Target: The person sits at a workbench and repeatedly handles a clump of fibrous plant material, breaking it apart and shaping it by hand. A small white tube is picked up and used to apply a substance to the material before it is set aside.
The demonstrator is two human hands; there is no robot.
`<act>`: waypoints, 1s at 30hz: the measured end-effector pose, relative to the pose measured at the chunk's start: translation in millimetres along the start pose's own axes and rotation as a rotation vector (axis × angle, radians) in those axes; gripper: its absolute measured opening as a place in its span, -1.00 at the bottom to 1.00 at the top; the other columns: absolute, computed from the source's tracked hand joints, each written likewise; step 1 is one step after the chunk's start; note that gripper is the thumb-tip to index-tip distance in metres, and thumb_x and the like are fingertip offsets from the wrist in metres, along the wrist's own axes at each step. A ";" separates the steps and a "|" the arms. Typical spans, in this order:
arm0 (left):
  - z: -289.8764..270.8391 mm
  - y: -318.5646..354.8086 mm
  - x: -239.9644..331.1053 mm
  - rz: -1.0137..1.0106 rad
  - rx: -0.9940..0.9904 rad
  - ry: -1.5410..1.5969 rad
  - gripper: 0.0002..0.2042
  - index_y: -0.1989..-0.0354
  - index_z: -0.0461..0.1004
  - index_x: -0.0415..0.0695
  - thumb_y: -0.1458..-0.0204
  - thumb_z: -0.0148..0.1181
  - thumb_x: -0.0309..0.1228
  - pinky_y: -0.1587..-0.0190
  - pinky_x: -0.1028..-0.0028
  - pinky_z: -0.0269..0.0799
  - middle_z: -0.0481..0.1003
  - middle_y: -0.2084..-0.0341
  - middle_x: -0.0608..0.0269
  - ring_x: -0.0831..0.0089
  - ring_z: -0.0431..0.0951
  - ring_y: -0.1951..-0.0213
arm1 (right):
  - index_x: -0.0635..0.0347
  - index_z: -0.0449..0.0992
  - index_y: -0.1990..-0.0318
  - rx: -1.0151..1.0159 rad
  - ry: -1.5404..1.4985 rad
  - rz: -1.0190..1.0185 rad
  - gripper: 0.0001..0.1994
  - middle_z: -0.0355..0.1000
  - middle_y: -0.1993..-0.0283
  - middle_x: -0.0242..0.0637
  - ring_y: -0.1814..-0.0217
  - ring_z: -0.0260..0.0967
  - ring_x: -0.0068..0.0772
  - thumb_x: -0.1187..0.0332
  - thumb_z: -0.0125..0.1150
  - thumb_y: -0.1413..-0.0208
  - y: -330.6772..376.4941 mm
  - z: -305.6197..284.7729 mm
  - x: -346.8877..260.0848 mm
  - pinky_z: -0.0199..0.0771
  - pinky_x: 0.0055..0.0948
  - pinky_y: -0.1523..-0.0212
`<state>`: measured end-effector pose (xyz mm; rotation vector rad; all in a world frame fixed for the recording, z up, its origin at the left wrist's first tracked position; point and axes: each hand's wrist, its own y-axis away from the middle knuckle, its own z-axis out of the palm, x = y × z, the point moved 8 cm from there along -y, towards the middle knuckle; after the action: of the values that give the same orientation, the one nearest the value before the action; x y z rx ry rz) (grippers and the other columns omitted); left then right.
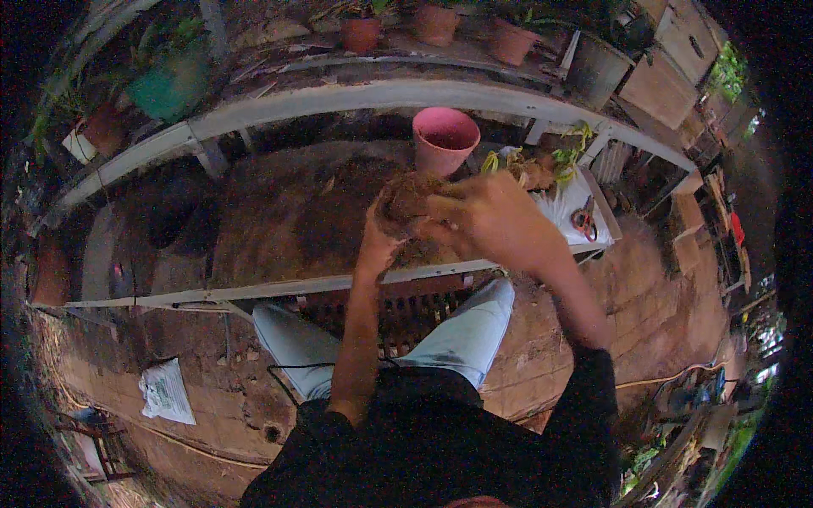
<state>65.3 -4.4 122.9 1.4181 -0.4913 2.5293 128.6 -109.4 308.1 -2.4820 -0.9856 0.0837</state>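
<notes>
Over the bench, a dark brown clump of soil (405, 200) rests in my left hand (379, 241), whose fingers curl round its near side. My right hand (495, 216) presses its bent fingers onto the clump from the right, and they are partly smeared by motion. Just beyond my hands stands a pink pot (445, 142), upright, with brown showing inside. To the right, uprooted-looking plants with yellow-green leaves (533, 165) lie by a white bag (555, 207). A pair of scissors with red-orange handles (584, 218) lies on that bag.
Loose dark soil (279, 212) covers the bench top, edged by a pale front rail (203, 296). On the shelf behind stand terracotta pots (362, 34) and a green pot (169, 89). A white bag (167, 391) and a hose (199, 455) lie on the brick floor.
</notes>
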 end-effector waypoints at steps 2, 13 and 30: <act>12.9 2.6 1.1 -0.033 -0.041 -0.012 -0.29 -0.12 0.29 -0.25 0.29 0.49 -0.44 -0.07 0.42 0.37 0.42 0.02 0.21 0.42 0.45 0.03 | 0.16 0.46 0.46 -0.081 0.070 -0.034 -0.84 0.43 0.51 -0.22 0.48 0.43 -0.17 0.29 0.27 0.05 -8.3 4.3 18.1 0.41 -0.24 0.44; 21.1 5.9 13.6 0.063 -0.206 -0.168 -0.28 -0.11 0.30 -0.28 0.32 0.49 -0.46 -0.08 0.41 0.38 0.44 0.04 0.18 0.43 0.45 0.02 | 0.22 0.47 0.54 -0.005 -0.315 0.031 -0.75 0.39 0.58 -0.22 0.50 0.38 -0.24 0.25 0.38 0.10 -35.9 -15.0 59.8 0.32 -0.35 0.41; 10.7 20.5 -47.8 -0.171 -0.277 0.125 -0.10 -0.24 0.16 -0.20 0.39 0.51 -0.33 -0.21 0.27 0.21 0.27 -0.16 0.13 0.28 0.27 -0.18 | 0.16 0.30 0.70 -0.098 -0.806 -0.065 -0.63 0.12 0.71 -0.49 0.65 -0.01 -0.64 0.37 0.48 0.19 -37.4 -26.4 29.7 -0.05 -0.52 0.62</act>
<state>91.8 -28.0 83.4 1.1438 -0.6400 2.2926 132.7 -76.5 351.5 -2.5176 -1.3886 1.1026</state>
